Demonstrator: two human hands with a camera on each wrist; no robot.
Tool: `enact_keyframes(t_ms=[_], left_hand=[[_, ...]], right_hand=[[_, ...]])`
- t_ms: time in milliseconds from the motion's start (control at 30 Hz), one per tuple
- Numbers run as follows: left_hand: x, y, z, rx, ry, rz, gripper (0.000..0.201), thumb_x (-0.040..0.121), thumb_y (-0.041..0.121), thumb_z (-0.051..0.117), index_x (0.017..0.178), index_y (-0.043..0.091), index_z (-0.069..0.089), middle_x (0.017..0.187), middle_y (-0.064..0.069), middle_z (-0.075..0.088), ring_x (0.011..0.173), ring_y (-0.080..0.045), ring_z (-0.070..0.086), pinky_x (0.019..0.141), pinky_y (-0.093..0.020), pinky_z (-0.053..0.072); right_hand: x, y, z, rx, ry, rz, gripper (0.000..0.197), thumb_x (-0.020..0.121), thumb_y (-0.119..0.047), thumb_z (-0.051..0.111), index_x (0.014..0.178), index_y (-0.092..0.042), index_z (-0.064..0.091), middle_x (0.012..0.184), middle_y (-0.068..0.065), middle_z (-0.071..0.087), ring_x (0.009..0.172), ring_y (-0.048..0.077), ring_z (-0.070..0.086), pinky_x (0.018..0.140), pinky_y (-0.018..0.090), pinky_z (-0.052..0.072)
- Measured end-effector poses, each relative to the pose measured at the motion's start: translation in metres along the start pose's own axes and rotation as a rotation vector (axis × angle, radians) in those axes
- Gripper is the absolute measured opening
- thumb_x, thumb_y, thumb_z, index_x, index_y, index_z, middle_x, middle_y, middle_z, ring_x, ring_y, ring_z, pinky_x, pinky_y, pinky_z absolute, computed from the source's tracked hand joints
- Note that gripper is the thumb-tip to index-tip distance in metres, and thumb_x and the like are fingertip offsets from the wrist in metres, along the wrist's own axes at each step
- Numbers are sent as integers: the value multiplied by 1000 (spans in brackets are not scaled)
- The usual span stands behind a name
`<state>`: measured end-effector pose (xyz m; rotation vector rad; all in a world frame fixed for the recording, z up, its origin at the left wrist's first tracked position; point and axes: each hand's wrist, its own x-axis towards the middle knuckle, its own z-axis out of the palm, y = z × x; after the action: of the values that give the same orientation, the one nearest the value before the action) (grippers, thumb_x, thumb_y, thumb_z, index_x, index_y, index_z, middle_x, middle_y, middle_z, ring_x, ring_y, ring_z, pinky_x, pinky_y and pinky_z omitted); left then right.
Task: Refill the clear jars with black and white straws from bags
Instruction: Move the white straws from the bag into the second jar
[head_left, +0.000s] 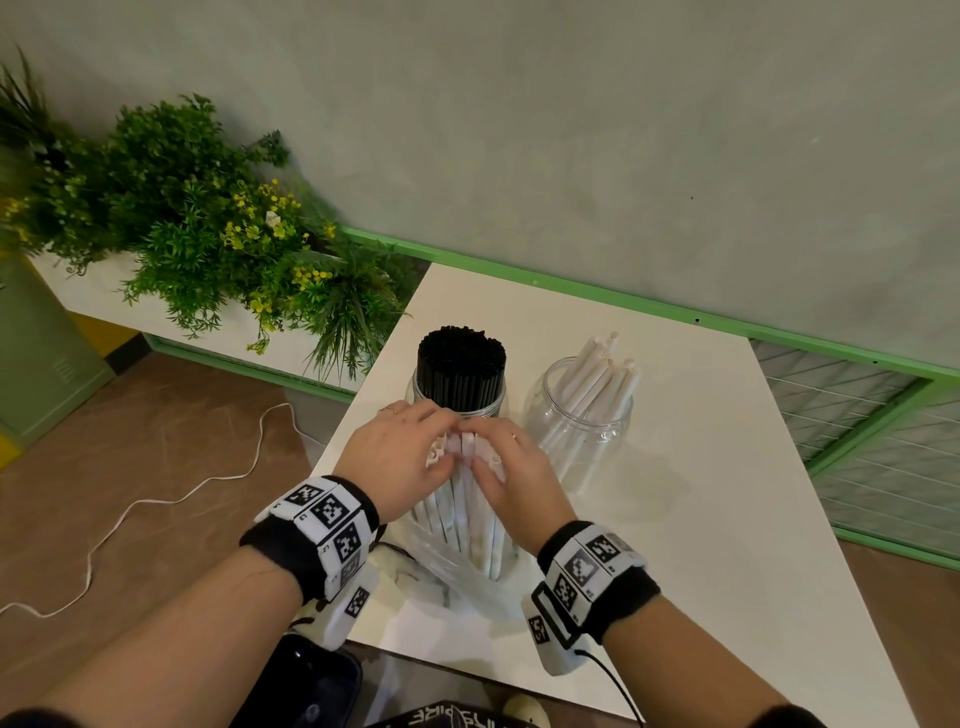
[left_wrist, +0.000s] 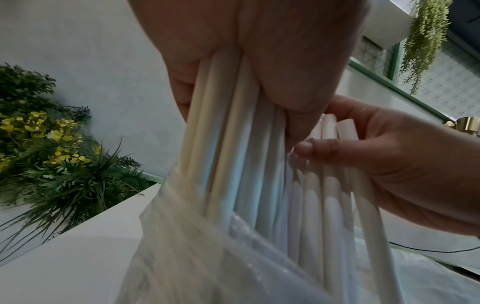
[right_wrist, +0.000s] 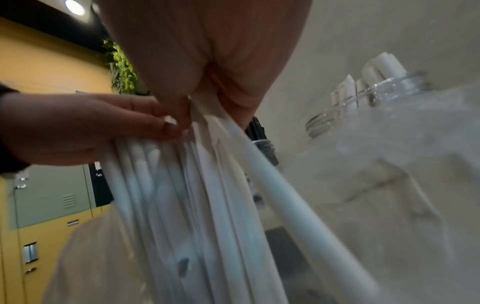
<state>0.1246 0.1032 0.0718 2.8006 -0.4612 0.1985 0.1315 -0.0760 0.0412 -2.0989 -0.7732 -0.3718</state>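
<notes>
A bundle of white straws stands upright on the white table, its lower part inside a clear plastic bag. My left hand grips the top of the bundle from the left, and my right hand grips it from the right. In the left wrist view my left hand's fingers curl round the white straws above the bag. The right wrist view shows the straws pinched under my palm. Behind stand a clear jar packed with black straws and a clear jar with several white straws.
A planter of green plants with yellow flowers sits left of the table. A white cable trails across the brown floor. A green-framed mesh panel stands to the right. A dark object lies near the table's front edge.
</notes>
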Motion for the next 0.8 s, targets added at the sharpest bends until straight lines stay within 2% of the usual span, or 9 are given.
enact_keyframes(t_ms=[67, 167, 233, 400, 500, 567, 667, 767, 800], left_hand=[[0, 1, 1, -15, 12, 8, 29, 85, 37, 49, 111, 29, 58, 107, 9, 60, 93, -18, 55, 81, -27, 40], [-1, 3, 1, -19, 18, 23, 33, 83, 45, 37, 106, 32, 58, 104, 12, 59, 89, -17, 55, 79, -26, 41], [-1, 5, 3, -29, 19, 25, 36, 82, 46, 34, 105, 32, 58, 103, 12, 60, 89, -17, 55, 78, -27, 42], [1, 3, 1, -41, 6, 21, 42, 82, 48, 31, 108, 32, 58, 106, 12, 60, 93, -17, 55, 78, -26, 41], [1, 4, -1, -66, 4, 42, 33, 83, 48, 33, 102, 36, 58, 104, 15, 59, 91, -15, 54, 79, -23, 38], [0, 6, 1, -78, 10, 56, 28, 84, 47, 36, 101, 38, 57, 103, 17, 58, 91, -14, 53, 81, -23, 38], [-2, 6, 3, -76, 18, 58, 27, 84, 46, 37, 101, 38, 57, 103, 17, 58, 90, -13, 52, 80, -21, 36], [-3, 5, 1, -80, 23, 60, 30, 84, 46, 35, 102, 37, 58, 104, 16, 59, 91, -13, 53, 79, -20, 34], [-2, 4, 1, -81, 22, 60, 31, 84, 47, 35, 102, 37, 58, 105, 16, 59, 91, -13, 53, 79, -20, 33]], right_hand=[[-4, 4, 4, -54, 72, -5, 27, 90, -10, 58, 115, -16, 60, 110, 1, 62, 100, 13, 60, 89, 16, 45], [-9, 10, 5, -121, 146, -11, 21, 90, -19, 56, 110, -15, 64, 105, 2, 63, 91, 13, 62, 76, 23, 53], [-11, 11, 2, -148, 160, -21, 23, 91, -20, 55, 110, -15, 65, 106, 3, 63, 89, 11, 62, 72, 23, 54], [-11, 11, -1, -155, 33, 15, 37, 91, -17, 59, 127, -24, 55, 118, 1, 59, 101, 11, 60, 83, 21, 51], [-7, 10, -1, -126, 92, 55, 31, 89, -9, 63, 119, -15, 62, 109, 0, 62, 95, 9, 59, 82, 20, 49], [-5, 8, -4, -130, 108, 67, 27, 89, -7, 61, 115, -11, 63, 105, 0, 59, 90, 7, 57, 79, 13, 45], [-3, 10, -16, -137, 104, 98, 24, 88, -2, 59, 111, -8, 62, 105, 0, 54, 90, -1, 49, 84, 2, 36], [-3, 14, -31, -99, 145, 137, 19, 85, 3, 61, 100, -9, 62, 101, -3, 57, 92, -1, 51, 87, 4, 34], [-4, 14, -33, -75, 133, 150, 22, 85, 3, 62, 101, -11, 63, 102, -3, 58, 95, -3, 52, 88, 4, 34]])
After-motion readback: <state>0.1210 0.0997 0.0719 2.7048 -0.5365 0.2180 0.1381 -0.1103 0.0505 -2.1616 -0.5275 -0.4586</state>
